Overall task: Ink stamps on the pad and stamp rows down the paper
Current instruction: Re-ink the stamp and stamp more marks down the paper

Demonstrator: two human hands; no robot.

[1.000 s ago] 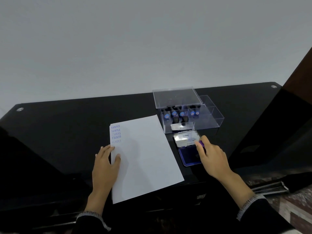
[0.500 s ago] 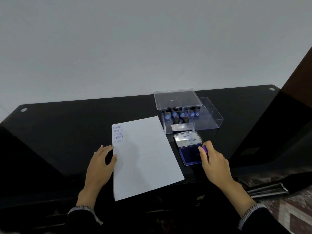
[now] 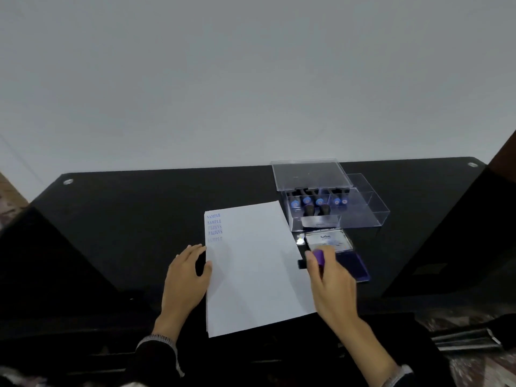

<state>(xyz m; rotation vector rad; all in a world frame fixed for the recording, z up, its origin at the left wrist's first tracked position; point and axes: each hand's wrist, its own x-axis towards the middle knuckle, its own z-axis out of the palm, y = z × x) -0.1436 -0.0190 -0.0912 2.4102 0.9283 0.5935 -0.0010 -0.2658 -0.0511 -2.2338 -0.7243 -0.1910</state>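
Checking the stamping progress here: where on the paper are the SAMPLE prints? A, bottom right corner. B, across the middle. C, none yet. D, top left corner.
D: the SAMPLE prints run down the top left corner of the paper, above the left hand.

Bare black tabletop [image 3: 134,208] is lying open across the left half of the frame, and another strip is running along the far edge behind the paper [image 3: 251,263]. Toward the right things are crowding in — the clear stamp box [image 3: 329,208] with its raised lid is standing just behind the open ink pad [image 3: 346,258], both close beside the sheet. The left hand [image 3: 187,277] is sitting at the paper's left edge, the right hand [image 3: 332,286] with its stamp [image 3: 318,256] at the right.
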